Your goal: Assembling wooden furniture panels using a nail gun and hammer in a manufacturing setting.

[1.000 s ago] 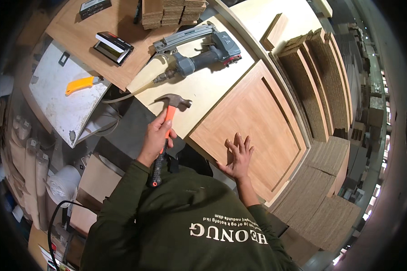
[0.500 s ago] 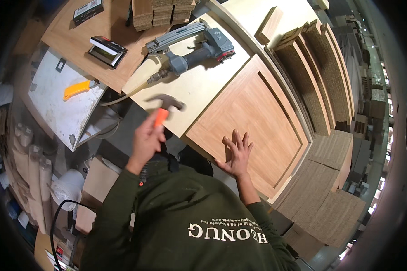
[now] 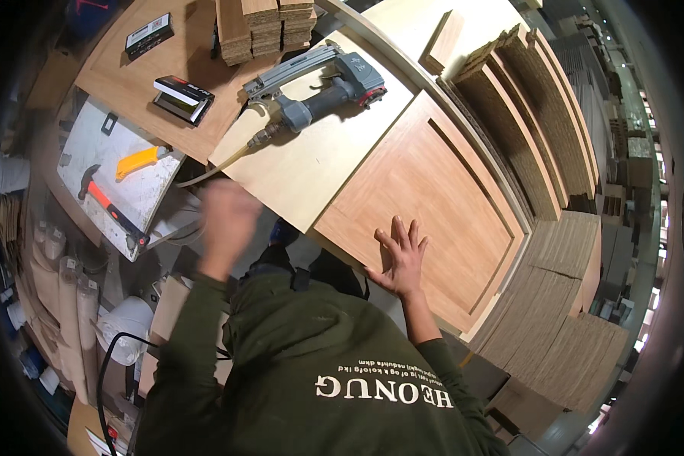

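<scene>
My left hand (image 3: 232, 219) is in the air off the near left edge of the workbench, its fingers smeared by motion. Beyond it, a claw hammer (image 3: 112, 207) with an orange and black handle lies on a worn white board (image 3: 80, 144), beside a yellow utility knife (image 3: 138, 162). My right hand (image 3: 401, 260) rests with spread fingers on a wooden panel door (image 3: 425, 205) with a raised frame. On the pale sheet (image 3: 304, 156) left of the door lies a grey pneumatic nail gun (image 3: 319, 99), its air hose (image 3: 224, 166) trailing toward my left hand.
Two small boxes, a dark one (image 3: 149, 36) and an opened one (image 3: 184, 100), lie at the far left of the bench near stacked wood strips (image 3: 262, 30). Chipboard panels (image 3: 509, 121) stand beyond the door on the right. Cardboard stacks (image 3: 566, 304) sit at the right.
The claw hammer has left my left hand and now lies on the white board. That hand has shifted left and lower. My right hand stays on the door.
</scene>
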The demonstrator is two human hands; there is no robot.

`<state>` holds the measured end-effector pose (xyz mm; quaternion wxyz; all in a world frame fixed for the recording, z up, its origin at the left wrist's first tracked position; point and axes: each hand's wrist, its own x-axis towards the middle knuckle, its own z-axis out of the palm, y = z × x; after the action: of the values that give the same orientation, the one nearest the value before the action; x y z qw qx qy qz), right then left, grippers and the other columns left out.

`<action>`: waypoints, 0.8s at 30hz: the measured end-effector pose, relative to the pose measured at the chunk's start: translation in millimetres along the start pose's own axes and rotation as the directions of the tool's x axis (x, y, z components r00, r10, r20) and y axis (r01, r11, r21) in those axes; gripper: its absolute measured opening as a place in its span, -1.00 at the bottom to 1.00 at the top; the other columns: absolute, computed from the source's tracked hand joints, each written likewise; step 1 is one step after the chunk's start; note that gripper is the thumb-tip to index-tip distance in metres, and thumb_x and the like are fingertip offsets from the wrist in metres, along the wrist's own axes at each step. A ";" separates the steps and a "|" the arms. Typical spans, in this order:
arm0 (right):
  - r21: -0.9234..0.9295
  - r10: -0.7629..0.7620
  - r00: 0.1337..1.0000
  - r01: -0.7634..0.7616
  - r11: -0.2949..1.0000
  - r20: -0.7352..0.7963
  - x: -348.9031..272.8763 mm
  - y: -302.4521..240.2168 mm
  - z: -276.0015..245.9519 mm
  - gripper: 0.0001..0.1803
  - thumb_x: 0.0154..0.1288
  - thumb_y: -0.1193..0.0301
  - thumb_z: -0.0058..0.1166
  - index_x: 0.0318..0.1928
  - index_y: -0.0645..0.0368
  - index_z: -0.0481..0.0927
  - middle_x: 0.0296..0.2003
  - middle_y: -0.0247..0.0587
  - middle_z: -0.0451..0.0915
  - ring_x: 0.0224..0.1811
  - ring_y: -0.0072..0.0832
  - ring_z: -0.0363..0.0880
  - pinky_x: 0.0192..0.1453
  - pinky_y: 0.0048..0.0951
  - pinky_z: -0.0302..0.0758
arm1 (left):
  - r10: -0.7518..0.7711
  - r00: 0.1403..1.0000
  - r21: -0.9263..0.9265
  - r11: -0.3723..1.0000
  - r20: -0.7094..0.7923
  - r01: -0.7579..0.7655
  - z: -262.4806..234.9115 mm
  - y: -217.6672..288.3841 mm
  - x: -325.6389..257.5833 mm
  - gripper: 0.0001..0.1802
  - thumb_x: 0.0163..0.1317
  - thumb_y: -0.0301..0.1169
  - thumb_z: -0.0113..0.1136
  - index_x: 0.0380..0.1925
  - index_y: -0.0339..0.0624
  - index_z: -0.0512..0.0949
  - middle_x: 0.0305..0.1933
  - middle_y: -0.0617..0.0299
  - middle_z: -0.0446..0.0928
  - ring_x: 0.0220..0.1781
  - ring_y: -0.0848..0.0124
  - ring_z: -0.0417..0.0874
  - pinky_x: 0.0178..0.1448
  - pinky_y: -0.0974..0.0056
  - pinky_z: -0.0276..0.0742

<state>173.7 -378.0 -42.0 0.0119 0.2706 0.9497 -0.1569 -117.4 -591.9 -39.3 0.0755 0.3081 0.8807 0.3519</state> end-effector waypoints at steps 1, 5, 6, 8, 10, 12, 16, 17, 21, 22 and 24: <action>0.022 0.003 1.000 -0.003 1.000 0.005 2.7 -0.8 -0.6 -0.17 -0.13 -0.37 0.03 0.16 -0.30 0.49 0.41 -0.18 0.07 0.48 0.08 -0.27 0.23 0.54 -0.29 | 0.093 0.983 -0.232 0.971 0.158 -0.054 26.2 24.9 -10.9 -0.59 0.02 -0.31 0.27 -0.10 -0.21 0.56 -0.12 0.03 0.50 -0.04 0.08 0.48 -0.01 0.10 0.40; 0.025 -0.016 1.000 0.015 1.000 0.008 6.3 -2.4 2.7 -0.18 -0.13 -0.36 0.03 0.18 -0.33 0.47 0.41 -0.21 0.07 0.48 0.08 -0.29 0.23 0.55 -0.30 | 0.079 0.952 -0.123 0.991 0.295 -0.045 76.7 67.0 -26.3 -0.47 0.03 -0.23 0.30 0.04 -0.15 0.52 -0.17 0.20 0.45 -0.06 0.21 0.42 0.03 0.09 0.25; 0.026 -0.032 0.999 0.031 0.999 0.009 6.4 -2.3 1.6 -0.18 -0.12 -0.35 0.03 0.19 -0.34 0.46 0.41 -0.22 0.07 0.48 0.09 -0.29 0.23 0.56 -0.31 | 0.078 0.959 -0.118 0.992 0.271 -0.047 79.3 69.5 -27.3 -0.47 0.04 -0.22 0.29 0.05 -0.12 0.51 -0.19 0.22 0.44 -0.08 0.23 0.41 0.02 0.10 0.23; 0.030 -0.039 0.999 0.039 0.999 0.011 4.7 -1.5 -1.6 -0.18 -0.12 -0.34 0.03 0.20 -0.35 0.45 0.41 -0.24 0.08 0.48 0.09 -0.30 0.22 0.56 -0.32 | 0.075 0.963 -0.125 0.991 0.258 -0.043 83.3 70.3 -28.2 -0.46 0.05 -0.22 0.28 0.09 -0.05 0.51 -0.21 0.27 0.41 -0.09 0.28 0.37 0.01 0.12 0.18; 0.014 -0.057 0.998 0.057 0.998 0.031 5.9 -0.7 -1.8 -0.19 -0.11 -0.32 0.04 0.21 -0.36 0.44 0.40 -0.26 0.10 0.49 0.09 -0.31 0.21 0.58 -0.35 | 0.076 0.960 -0.127 0.991 0.270 -0.043 83.7 69.3 -27.6 -0.46 0.05 -0.22 0.28 0.09 -0.05 0.51 -0.21 0.27 0.41 -0.09 0.28 0.37 0.01 0.12 0.17; 0.029 -0.055 0.998 0.054 0.998 0.030 6.1 -0.2 -1.4 -0.19 -0.11 -0.32 0.04 0.21 -0.37 0.44 0.40 -0.27 0.11 0.48 0.10 -0.32 0.20 0.59 -0.36 | 0.073 0.957 -0.128 0.991 0.279 -0.038 83.3 69.9 -27.0 -0.46 0.05 -0.22 0.28 0.09 -0.05 0.51 -0.21 0.27 0.40 -0.10 0.27 0.37 0.01 0.11 0.17; 0.027 -0.067 0.997 0.066 0.997 0.047 7.5 1.2 -2.1 -0.20 -0.11 -0.31 0.04 0.21 -0.36 0.45 0.40 -0.29 0.12 0.48 0.12 -0.33 0.20 0.60 -0.38 | 0.084 0.953 -0.119 0.992 0.290 -0.052 80.4 71.5 -26.4 -0.47 0.08 -0.23 0.25 0.11 -0.04 0.49 -0.21 0.26 0.39 -0.11 0.26 0.36 0.00 0.11 0.16; 0.029 -0.067 0.997 0.066 0.997 0.049 8.3 1.1 -2.3 -0.20 -0.11 -0.31 0.04 0.21 -0.36 0.45 0.40 -0.29 0.12 0.48 0.12 -0.33 0.20 0.60 -0.38 | 0.091 0.952 -0.112 0.992 0.292 -0.061 79.6 71.9 -26.4 -0.47 0.09 -0.23 0.24 0.11 -0.04 0.49 -0.21 0.25 0.39 -0.11 0.25 0.36 0.00 0.11 0.16; 0.038 -0.074 0.996 0.072 0.997 0.054 8.8 -0.6 -2.8 -0.21 -0.12 -0.27 0.08 0.21 -0.37 0.44 0.40 -0.31 0.12 0.48 0.13 -0.32 0.18 0.62 -0.37 | 0.098 0.955 -0.104 0.992 0.279 -0.071 76.7 73.4 -26.9 -0.47 0.09 -0.23 0.23 0.12 -0.05 0.48 -0.21 0.24 0.38 -0.11 0.25 0.35 0.00 0.11 0.16; 0.039 -0.071 0.996 0.069 0.997 0.045 9.4 -1.5 -2.9 -0.21 -0.13 -0.25 0.10 0.21 -0.38 0.44 0.40 -0.32 0.13 0.48 0.13 -0.31 0.17 0.63 -0.35 | 0.089 0.949 -0.086 0.994 0.301 -0.066 75.9 74.7 -27.0 -0.46 0.09 -0.22 0.24 0.11 -0.05 0.48 -0.20 0.23 0.38 -0.10 0.24 0.36 0.00 0.10 0.18; 0.027 -0.069 0.996 0.068 0.997 0.048 8.2 -0.4 -3.4 -0.20 -0.14 -0.25 0.10 0.21 -0.38 0.44 0.39 -0.33 0.13 0.48 0.13 -0.30 0.17 0.64 -0.33 | 0.088 0.945 -0.073 0.995 0.314 -0.069 72.8 74.7 -17.5 -0.46 0.08 -0.22 0.24 0.11 -0.06 0.48 -0.19 0.21 0.39 -0.10 0.23 0.37 -0.01 0.08 0.20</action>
<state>166.7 -373.1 -39.5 0.0265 0.2341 0.9558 -0.1759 -41.3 -518.6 -45.0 0.2111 0.3930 0.8330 0.3274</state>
